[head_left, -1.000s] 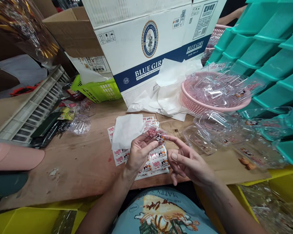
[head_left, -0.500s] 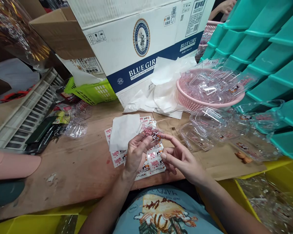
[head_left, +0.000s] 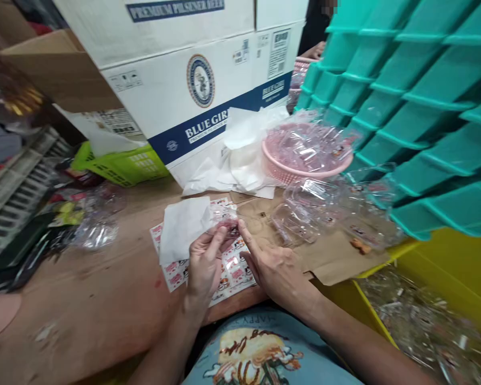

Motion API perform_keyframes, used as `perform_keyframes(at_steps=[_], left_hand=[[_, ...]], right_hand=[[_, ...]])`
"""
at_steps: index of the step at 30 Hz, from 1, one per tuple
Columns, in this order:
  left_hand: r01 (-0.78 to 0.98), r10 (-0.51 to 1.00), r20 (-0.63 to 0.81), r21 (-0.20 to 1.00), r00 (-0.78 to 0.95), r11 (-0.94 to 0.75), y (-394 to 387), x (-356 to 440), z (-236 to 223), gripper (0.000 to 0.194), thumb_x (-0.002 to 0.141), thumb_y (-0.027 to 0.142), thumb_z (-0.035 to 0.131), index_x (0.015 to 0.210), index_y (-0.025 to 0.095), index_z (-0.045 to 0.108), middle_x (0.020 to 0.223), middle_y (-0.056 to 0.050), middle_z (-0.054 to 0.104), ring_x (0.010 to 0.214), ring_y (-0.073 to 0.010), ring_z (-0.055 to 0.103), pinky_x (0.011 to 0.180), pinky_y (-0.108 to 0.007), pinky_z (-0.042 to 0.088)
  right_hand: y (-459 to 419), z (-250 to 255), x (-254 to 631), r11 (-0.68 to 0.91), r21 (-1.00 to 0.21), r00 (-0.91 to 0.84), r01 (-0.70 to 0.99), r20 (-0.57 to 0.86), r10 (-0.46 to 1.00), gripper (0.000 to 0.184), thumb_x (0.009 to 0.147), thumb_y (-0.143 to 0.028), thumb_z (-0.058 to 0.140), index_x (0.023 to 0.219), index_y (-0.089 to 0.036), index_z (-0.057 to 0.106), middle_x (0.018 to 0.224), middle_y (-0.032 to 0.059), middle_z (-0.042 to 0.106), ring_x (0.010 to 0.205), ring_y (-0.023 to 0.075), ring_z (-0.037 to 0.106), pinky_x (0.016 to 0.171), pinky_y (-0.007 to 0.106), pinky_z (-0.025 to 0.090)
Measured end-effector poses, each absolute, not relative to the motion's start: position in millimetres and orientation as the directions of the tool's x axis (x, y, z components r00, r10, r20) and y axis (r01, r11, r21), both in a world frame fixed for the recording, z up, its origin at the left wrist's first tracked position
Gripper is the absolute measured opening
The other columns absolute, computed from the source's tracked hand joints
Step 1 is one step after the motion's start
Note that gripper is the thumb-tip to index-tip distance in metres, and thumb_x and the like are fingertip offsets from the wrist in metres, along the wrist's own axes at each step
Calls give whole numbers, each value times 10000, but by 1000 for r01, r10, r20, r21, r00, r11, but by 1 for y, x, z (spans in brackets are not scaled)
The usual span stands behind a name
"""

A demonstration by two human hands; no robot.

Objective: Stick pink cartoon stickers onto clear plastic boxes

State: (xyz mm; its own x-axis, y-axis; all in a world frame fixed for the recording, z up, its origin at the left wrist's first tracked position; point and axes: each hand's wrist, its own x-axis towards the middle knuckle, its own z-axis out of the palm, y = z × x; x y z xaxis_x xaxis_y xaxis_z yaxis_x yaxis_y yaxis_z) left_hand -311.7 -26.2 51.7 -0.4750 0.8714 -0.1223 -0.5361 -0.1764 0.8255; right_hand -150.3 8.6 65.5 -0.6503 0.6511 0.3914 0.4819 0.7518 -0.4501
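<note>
Head view: left hand (head_left: pixel 203 263) and right hand (head_left: pixel 273 266) pinch a sticker (head_left: pixel 227 226).

Left hand (head_left: pixel 202 264): raised a little in front of the body, back of the hand toward the camera, fingers curled, thumb and forefinger pinched together at the top.
Right hand (head_left: pixel 274 267): palm down, forefinger stretched forward to meet the left fingertips, other fingers loosely bent.
Forearms: both bare, coming up from below, converging at the middle.
</note>
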Motion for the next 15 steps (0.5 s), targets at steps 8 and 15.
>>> perform_keyframes(at_steps=[8, 15], left_hand=[[-123, 990, 25, 991, -139, -43, 0, -343, 98, 371, 852, 325, 692, 1198, 207, 630, 904, -15, 711, 797, -135, 658, 782, -246, 516], [68, 1000, -29, 997, 4, 29, 54, -313, 69, 240, 766, 360, 640, 905, 164, 653, 614, 45, 528, 554, -123, 504, 560, -246, 430]], right_hand=[[40, 81, -76, 541, -51, -440, 840, 518, 733, 519, 877, -402, 687, 1301, -122, 577, 1319, 232, 559, 1183, 384, 502, 956, 569, 439], [39, 47, -90, 411, -122, -332, 904, 406, 851, 702, 856, -410, 712, 1424, -94, 445, 1351, 251, 523, 1219, 403, 467, 1051, 652, 308]])
